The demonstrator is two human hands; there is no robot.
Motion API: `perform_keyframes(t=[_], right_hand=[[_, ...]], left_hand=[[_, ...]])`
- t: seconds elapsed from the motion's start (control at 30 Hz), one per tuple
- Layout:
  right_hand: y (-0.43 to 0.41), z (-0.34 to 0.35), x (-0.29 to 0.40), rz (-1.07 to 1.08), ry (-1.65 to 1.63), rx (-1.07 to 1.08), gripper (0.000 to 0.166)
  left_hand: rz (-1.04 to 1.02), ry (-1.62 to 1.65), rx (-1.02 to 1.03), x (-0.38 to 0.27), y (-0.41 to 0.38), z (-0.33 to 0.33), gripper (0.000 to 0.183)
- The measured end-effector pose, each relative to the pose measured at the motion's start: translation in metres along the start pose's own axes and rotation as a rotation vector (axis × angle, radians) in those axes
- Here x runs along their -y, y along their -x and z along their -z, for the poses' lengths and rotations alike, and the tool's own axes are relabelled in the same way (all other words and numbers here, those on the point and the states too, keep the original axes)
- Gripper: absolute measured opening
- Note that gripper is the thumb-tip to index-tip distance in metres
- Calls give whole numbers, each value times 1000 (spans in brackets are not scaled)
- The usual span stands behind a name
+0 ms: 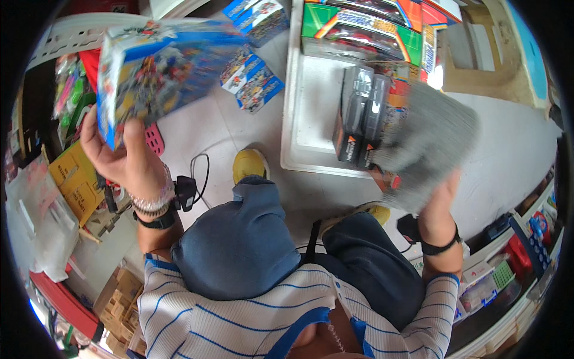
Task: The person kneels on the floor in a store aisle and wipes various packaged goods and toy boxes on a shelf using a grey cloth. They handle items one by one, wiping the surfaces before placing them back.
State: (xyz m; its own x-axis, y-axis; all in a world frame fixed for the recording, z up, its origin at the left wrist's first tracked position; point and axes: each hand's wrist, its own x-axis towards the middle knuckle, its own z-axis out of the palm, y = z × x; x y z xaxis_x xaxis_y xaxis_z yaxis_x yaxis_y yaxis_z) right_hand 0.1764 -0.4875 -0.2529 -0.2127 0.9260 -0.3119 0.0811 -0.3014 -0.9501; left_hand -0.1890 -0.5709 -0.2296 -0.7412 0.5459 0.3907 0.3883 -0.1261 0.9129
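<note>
In my left hand (128, 157) is a blue and white printed toy box (161, 76), tilted and blurred, gripped at its lower corner between thumb and fingers. My right hand (441, 193) holds a grey cloth (430, 139), also blurred, over the right side of a white tray (309, 165) on the floor; the cloth hides most of the fingers. Inside the tray, two dark boxes with clear windows (361, 114) stand side by side, below a green boxed toy car (363, 36). More blue printed boxes (258, 83) lie on the floor left of the tray.
Shelves with packaged goods (506, 269) run along the right. At left are a yellow carton (76, 179), plastic bags (49, 229) and a pink perforated piece (154, 140). A black cable (207, 175) lies near my yellow shoe (249, 165). A worn beige frame (493, 83) is at upper right.
</note>
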Motion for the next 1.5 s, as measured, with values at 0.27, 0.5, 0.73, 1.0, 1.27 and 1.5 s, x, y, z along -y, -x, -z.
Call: perform_keyframes(t=[0.27,0.5,0.73,1.0,1.27,1.5], right_hand=[[-15,26,27,109,-20,-218,53],[-14,43,18,132,11,-277,55],[-15,67,8,189,-213,-283,45],[-16,61,18,168,-4,-411,41],[-4,7,25,371,325,487,63],[-20,31,23,419,503,419,48]], left_hand=[[291,-383,70,162,45,67,45],[242,-511,183,204,52,62,51],[-32,-756,196,127,47,36,66],[-514,-432,1019,28,28,-113,25],[-120,393,1453,-27,77,-159,58],[-195,-343,869,72,44,-122,41]])
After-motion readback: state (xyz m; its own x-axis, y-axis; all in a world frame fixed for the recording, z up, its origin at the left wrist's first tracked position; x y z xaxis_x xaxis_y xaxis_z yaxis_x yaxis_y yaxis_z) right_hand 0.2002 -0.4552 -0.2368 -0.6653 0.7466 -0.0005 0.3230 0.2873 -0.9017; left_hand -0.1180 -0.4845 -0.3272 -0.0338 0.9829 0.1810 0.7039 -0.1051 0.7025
